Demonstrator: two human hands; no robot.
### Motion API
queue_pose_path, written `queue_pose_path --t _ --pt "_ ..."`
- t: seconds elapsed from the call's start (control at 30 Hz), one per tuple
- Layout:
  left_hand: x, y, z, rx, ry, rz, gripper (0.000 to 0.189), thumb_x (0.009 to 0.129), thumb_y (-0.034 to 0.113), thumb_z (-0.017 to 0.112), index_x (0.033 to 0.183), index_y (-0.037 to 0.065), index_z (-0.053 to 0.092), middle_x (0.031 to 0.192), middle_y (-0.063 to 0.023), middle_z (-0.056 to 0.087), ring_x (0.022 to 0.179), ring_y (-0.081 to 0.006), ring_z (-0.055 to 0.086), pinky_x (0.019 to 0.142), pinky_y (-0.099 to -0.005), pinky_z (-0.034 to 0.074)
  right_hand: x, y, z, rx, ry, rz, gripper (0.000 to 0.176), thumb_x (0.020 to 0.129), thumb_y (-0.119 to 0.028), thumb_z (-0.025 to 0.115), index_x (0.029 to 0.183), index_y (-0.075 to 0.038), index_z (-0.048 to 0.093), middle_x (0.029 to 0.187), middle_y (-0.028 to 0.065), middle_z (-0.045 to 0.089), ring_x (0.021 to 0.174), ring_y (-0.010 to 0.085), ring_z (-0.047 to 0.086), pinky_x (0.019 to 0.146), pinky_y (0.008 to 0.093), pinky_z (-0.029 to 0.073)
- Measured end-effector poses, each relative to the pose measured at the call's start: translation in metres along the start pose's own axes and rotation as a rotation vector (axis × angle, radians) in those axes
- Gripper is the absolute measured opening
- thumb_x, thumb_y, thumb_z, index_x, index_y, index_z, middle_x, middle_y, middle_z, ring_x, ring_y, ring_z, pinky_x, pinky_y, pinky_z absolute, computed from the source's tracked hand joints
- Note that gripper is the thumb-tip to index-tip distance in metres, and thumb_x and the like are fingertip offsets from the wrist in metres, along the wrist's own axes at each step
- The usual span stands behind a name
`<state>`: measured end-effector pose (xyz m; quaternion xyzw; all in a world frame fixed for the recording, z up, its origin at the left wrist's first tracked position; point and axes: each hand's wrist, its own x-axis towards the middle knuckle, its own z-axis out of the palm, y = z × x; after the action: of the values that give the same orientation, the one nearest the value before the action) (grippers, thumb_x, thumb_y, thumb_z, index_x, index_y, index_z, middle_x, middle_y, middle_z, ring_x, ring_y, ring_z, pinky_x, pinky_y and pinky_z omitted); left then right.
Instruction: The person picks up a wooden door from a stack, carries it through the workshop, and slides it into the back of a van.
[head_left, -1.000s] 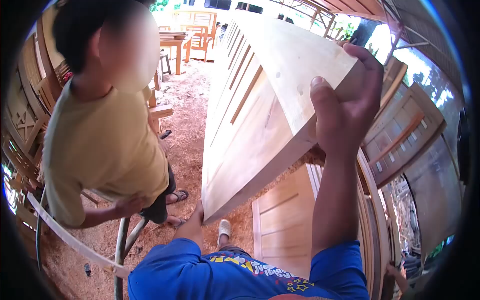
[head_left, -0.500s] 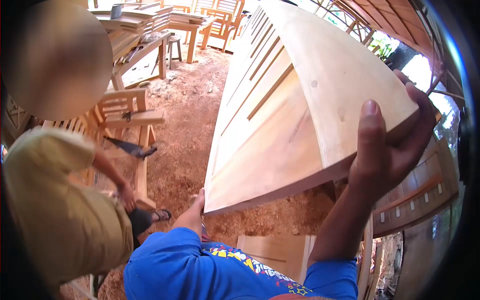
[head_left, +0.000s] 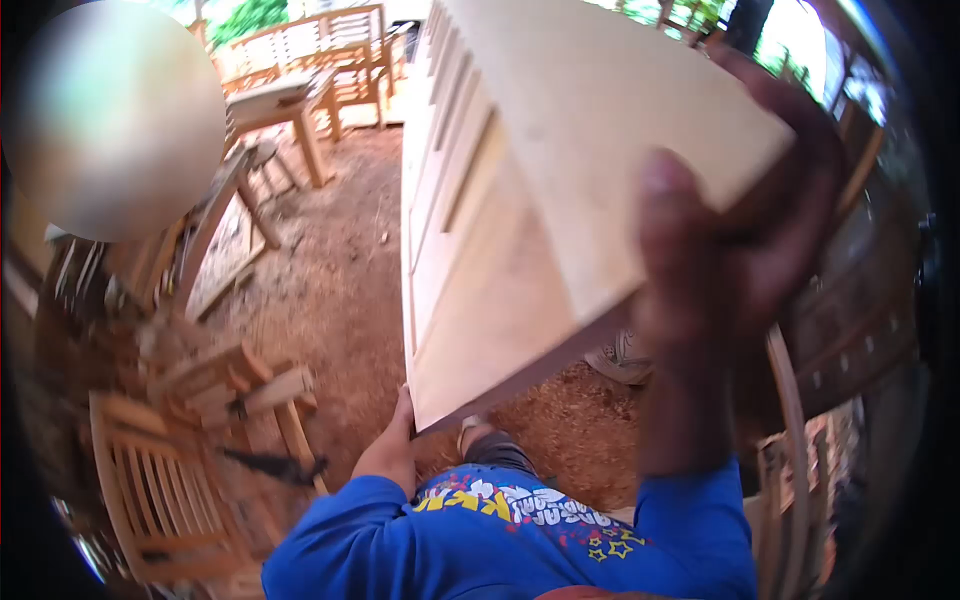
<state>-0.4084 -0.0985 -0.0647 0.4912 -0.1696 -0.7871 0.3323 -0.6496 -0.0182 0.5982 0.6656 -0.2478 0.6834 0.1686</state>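
A large pale wooden panel (head_left: 510,250) with slatted grooves fills the middle of the view, tilted and reaching away from me. My right hand (head_left: 730,220) grips its near right corner, thumb on the upper face and fingers wrapped round the edge; it is blurred. At the panel's lower left corner, my left hand (head_left: 397,440) holds the edge, with its fingers mostly hidden behind the wood.
A slatted wooden chair (head_left: 165,490) stands at the lower left, near a dark tool (head_left: 270,464). Wooden benches (head_left: 350,60) and a stool (head_left: 268,160) are at the upper left. Reddish dirt ground (head_left: 330,270) shows between. Dark wooden furniture (head_left: 850,340) is on the right.
The view has turned, and the panel now points more straight ahead. The co-worker in the tan shirt has left the view. Both of my hands have kept hold of the panel.
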Motion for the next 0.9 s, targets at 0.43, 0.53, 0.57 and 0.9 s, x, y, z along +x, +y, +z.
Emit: queue_pose_path --t 0.43,0.53,0.57,0.9 --pt "0.23 0.266 0.106 -0.038 0.158 -0.395 0.052 0.099 0.06 0.042 0.092 0.013 0.063 0.073 -0.0067 0.061 0.06 -0.0268 0.059 0.054 -0.0449 0.051 0.097 0.313 0.155 0.019 0.188 -0.129 0.03 0.067 0.001 0.061 0.095 0.001 0.054 0.094 0.0267 0.056 0.101 0.0442 0.051 0.084 0.0527 0.048" --pt "0.294 0.313 0.122 0.017 0.146 -0.358 0.051 0.1 0.058 0.042 0.092 0.012 0.064 0.074 -0.0063 0.062 0.062 -0.0258 0.061 0.06 -0.0444 0.053 0.109 0.39 0.189 -0.032 0.195 -0.141 0.028 0.067 -0.001 0.063 0.094 0.0 0.054 0.091 0.0205 0.058 0.098 0.0403 0.052 0.084 0.0507 0.049" --pt "0.316 0.334 0.13 0.012 0.138 -0.384 0.051 0.1 0.058 0.043 0.092 0.013 0.064 0.073 -0.0065 0.062 0.062 -0.0255 0.061 0.061 -0.0445 0.054 0.11 0.418 0.2 -0.056 0.174 -0.147 0.03 0.068 -0.001 0.064 0.096 0.0 0.056 0.093 0.0189 0.061 0.099 0.0387 0.054 0.086 0.0488 0.05" --pt "0.574 0.51 0.193 0.015 -0.042 -0.091 0.046 0.105 0.046 0.04 0.12 0.01 0.065 0.097 -0.0083 0.071 0.084 -0.0279 0.07 0.075 -0.0425 0.06 0.133 0.682 0.36 -0.166 -0.08 -0.285 0.047 0.074 -0.002 0.065 0.119 0.002 0.052 0.104 0.0207 0.06 0.106 0.0323 0.06 0.089 0.0452 0.05"
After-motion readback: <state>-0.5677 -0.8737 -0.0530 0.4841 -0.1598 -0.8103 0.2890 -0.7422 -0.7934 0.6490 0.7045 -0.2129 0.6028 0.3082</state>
